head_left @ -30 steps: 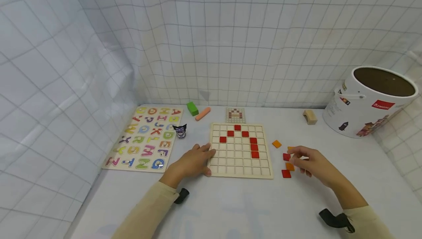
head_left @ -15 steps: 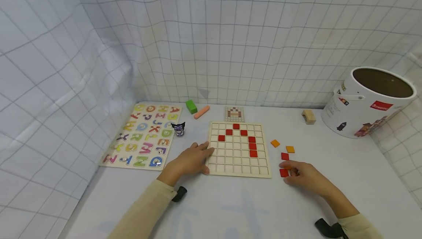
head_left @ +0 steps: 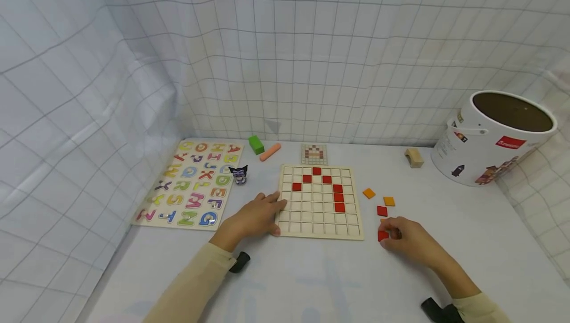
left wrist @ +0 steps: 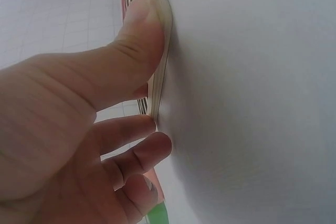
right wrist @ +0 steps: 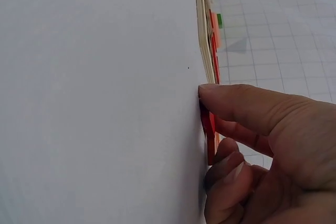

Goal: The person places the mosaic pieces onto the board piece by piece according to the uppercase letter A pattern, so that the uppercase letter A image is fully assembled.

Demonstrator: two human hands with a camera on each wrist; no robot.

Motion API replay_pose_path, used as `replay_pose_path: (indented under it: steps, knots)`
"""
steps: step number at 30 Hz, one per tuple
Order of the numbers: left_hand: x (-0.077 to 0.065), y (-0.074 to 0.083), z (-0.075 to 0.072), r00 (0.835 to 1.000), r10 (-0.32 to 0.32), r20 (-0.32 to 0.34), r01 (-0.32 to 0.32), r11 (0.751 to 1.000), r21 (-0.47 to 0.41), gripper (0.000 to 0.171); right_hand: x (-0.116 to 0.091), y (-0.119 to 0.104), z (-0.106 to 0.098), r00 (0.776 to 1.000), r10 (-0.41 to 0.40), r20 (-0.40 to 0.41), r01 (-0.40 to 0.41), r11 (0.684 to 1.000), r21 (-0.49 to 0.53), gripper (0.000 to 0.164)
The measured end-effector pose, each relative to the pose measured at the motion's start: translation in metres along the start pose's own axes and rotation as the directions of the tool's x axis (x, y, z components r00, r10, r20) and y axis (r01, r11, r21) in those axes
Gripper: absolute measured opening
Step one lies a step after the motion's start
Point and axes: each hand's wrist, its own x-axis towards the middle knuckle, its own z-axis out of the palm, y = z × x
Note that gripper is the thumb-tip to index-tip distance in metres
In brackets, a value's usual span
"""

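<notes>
My left hand [head_left: 254,216] rests at the left edge of a wooden grid board [head_left: 307,225], thumb near its front corner and fingertips on the rim. Several red tiles [head_left: 340,207] lie in its cells, forming a peak with a longer right side. To the board's right, my right hand [head_left: 411,241] pinches a red tile [head_left: 382,236] between thumb and index finger; that tile also shows in the right wrist view as a red piece [right wrist: 209,121]. Just behind it are a mostly hidden orange tile, another red tile [head_left: 382,210] and two orange tiles [head_left: 389,201].
A small pattern card [head_left: 314,155] lies behind the board. Left stand an alphabet puzzle [head_left: 178,214], a small dark figurine [head_left: 239,174], a green block [head_left: 256,145] and an orange stick [head_left: 270,152]. Right are a wooden arch block [head_left: 414,158] and a white bucket [head_left: 472,152].
My right hand has moved toward the front of the loose tiles, and its thumb and index finger have closed on the nearest red tile. The left hand keeps its place on the board.
</notes>
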Motion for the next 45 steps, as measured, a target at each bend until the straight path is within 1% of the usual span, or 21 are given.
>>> replay_pose_path:
  steps: [5,8,13,16,18,21,25,29,35,41,45]
  knots:
    - [0.0,0.002,-0.002,1.0,-0.006,0.005,0.006,1.0,-0.007,0.081,-0.001,-0.003,0.002,1.0,0.001,-0.019,-0.002,0.999,-0.047,0.02]
    - [-0.001,0.002,-0.003,1.0,-0.003,-0.001,0.003,1.0,-0.009,0.08,-0.002,-0.003,0.003,1.0,0.001,-0.012,-0.001,0.999,-0.043,0.021]
    - [0.0,0.002,-0.002,1.0,-0.002,0.001,0.002,1.0,-0.013,0.08,-0.004,0.001,0.002,1.0,-0.016,0.02,0.015,0.999,0.032,0.021]
    - [0.0,0.001,-0.002,1.0,-0.003,0.004,0.003,1.0,-0.02,0.081,-0.006,0.003,0.0,0.999,0.007,0.038,-0.011,0.993,0.114,0.018]
    - [0.0,0.001,-0.002,1.0,-0.001,0.003,0.001,1.0,-0.017,0.081,-0.006,0.004,-0.002,0.999,0.032,0.04,-0.038,0.983,0.178,0.019]
    - [0.001,0.0,-0.001,1.0,0.002,-0.004,-0.002,1.0,-0.009,0.081,-0.007,0.003,-0.007,0.997,0.077,0.02,-0.08,0.96,0.269,0.025]
    - [0.001,0.0,-0.001,1.0,0.005,-0.006,-0.005,1.0,-0.008,0.081,-0.006,0.001,-0.012,0.995,0.1,-0.012,-0.09,0.935,0.343,0.037]
    - [0.0,0.0,-0.001,1.0,0.002,-0.003,-0.003,1.0,-0.02,0.081,-0.005,0.0,-0.013,0.994,0.109,-0.011,-0.097,0.917,0.387,0.043]
    - [-0.001,0.001,-0.001,1.0,0.006,-0.006,-0.006,1.0,-0.012,0.08,-0.006,0.001,-0.012,0.992,0.125,0.019,-0.12,0.884,0.453,0.044]
    - [-0.001,0.002,-0.001,1.0,0.009,0.0,-0.009,1.0,-0.012,0.08,-0.004,0.002,-0.011,0.994,0.111,0.013,-0.103,0.871,0.481,0.043]
    - [-0.001,0.001,-0.002,1.0,0.006,0.001,-0.006,1.0,-0.008,0.08,0.002,-0.003,-0.011,0.995,0.099,-0.004,-0.084,0.861,0.501,0.043]
